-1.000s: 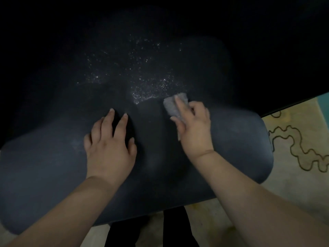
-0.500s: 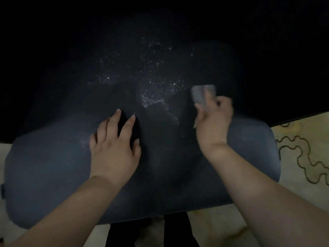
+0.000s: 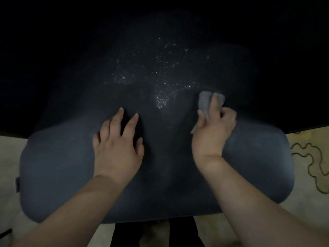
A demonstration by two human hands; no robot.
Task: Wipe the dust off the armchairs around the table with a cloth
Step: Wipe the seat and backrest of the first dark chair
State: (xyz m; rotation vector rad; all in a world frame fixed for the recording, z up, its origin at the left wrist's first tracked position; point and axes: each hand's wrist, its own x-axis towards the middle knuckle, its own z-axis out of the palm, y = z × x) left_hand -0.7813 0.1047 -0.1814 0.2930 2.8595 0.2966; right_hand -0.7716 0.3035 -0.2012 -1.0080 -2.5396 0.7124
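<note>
- So we're leaning over the dark blue armchair (image 3: 249, 166), looking down over its padded back toward the seat, which mostly disappears into shadow.
- Our right hand (image 3: 213, 129) has the small grey cloth (image 3: 204, 102) bunched up, thumb and fingers curled around it, one finger laid along the top. The cloth sits on the upholstery just right of the dust patch (image 3: 160, 81), a scatter of pale glinting specks.
- Our left hand (image 3: 117, 145) lies flat on the chair back, fingers spread and straight, gripping nothing, just bracing.
- The cloth looks light and floppy, so we'd guess it folds over on itself unless we keep it wadded and pinned under the fingertips like this.
- The chair padding looks soft and matte, probably grabby rather than slick, so the cloth may drag and the specks may smear instead of lifting.
- A patterned carpet (image 3: 313, 163) shows at the right edge.
</note>
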